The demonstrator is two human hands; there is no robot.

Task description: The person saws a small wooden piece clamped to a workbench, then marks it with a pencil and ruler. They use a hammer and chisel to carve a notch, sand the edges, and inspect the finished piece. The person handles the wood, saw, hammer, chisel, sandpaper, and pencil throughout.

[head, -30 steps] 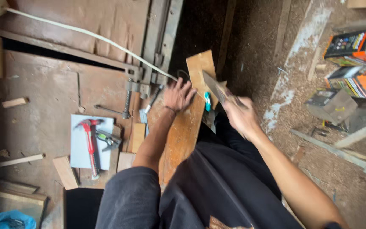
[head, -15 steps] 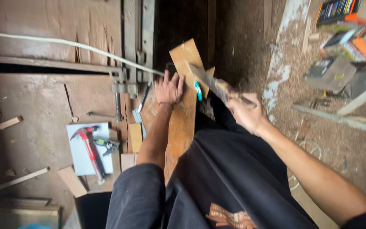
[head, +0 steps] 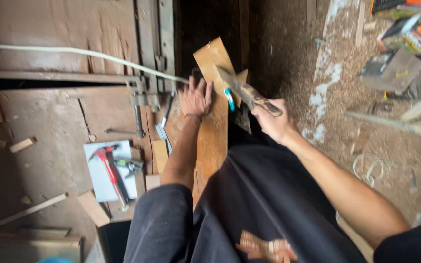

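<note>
My left hand [head: 195, 98] lies flat, fingers spread, on a long wooden plank [head: 213, 139] that runs away from me over the edge of a workbench [head: 49, 122]. My right hand [head: 272, 121] grips the handle of a handsaw [head: 242, 87], whose blade crosses the far end of the plank just beyond my left fingers. A small turquoise object [head: 229, 99] sits beside the plank between my two hands. My dark shirt fills the lower middle of the view.
A red-handled hammer [head: 110, 173] lies on a white sheet [head: 98, 180] on the bench, with wood offcuts [head: 23, 144] around it. A white cable [head: 74, 52] crosses the bench top. A metal clamp [head: 137, 104] stands left of the plank. Boxes [head: 405, 34] sit on the sawdust-covered floor at right.
The view has shifted slightly. My right hand and the saw have moved a little along the plank's end; my left hand stays pressed on the plank.
</note>
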